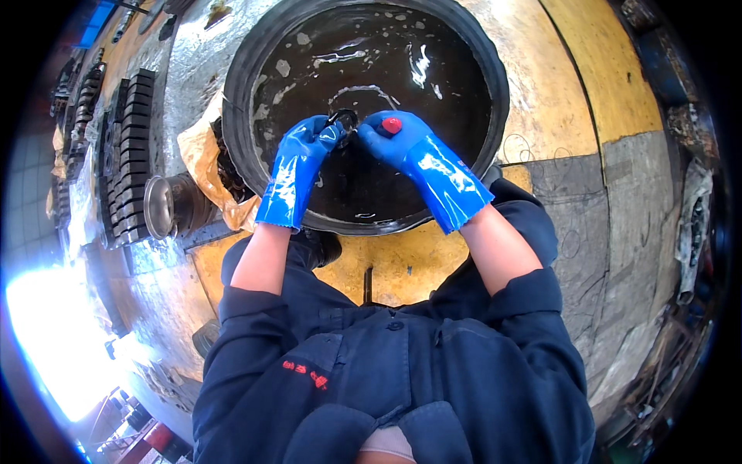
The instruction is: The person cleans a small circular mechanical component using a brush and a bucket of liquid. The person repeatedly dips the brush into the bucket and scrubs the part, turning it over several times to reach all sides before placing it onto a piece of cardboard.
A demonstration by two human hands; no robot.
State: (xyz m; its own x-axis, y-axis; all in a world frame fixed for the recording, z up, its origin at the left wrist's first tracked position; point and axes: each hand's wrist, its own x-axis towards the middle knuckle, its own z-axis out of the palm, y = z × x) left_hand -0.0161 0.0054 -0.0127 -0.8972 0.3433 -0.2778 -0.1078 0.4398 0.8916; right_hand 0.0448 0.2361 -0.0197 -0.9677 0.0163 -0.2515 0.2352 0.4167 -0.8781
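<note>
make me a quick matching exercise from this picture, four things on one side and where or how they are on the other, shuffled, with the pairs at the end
Things
1. tub
2. red piece
3. tan wrapping
4. dark part

Places and states
A. at the fingers of the blue-gloved left hand
B. crumpled, just left of the round vessel
C. black and round, with dark liquid inside
D. showing at the blue-gloved right hand

Pairs: 1-C, 2-D, 3-B, 4-A
</note>
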